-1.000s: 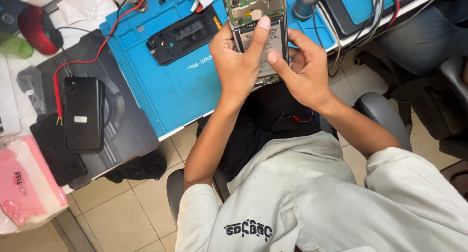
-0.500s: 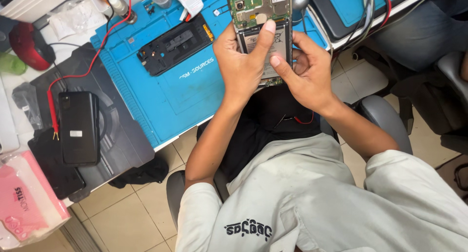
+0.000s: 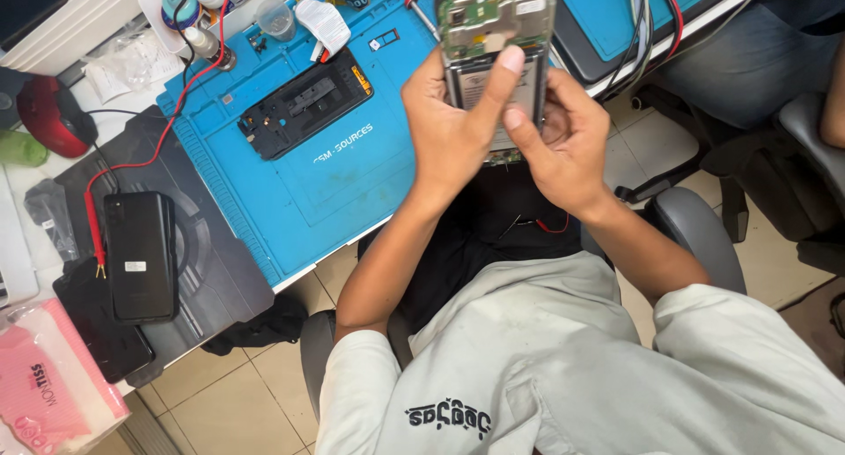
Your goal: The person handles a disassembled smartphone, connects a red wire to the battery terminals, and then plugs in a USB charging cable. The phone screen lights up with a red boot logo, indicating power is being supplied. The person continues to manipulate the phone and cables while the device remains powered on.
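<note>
Both my hands hold an opened phone upright over the edge of the blue repair mat. Its back is off, so the green circuit board shows at the top with the battery below it. My left hand grips the phone's left side, and its thumb lies across the battery. From the right and below, my right hand cups the phone, its thumb pressing near the lower part of the battery. The phone's bottom end is hidden behind my fingers.
A black phone back frame lies on the blue mat. A black phone and a red probe lead rest on a dark mat at left. Small bottles, a red mouse, a pink packet. Another person's leg at right.
My hands keep the same grip on the opened phone. The view has shifted a little, so the mat and phone sit further right in the picture.
</note>
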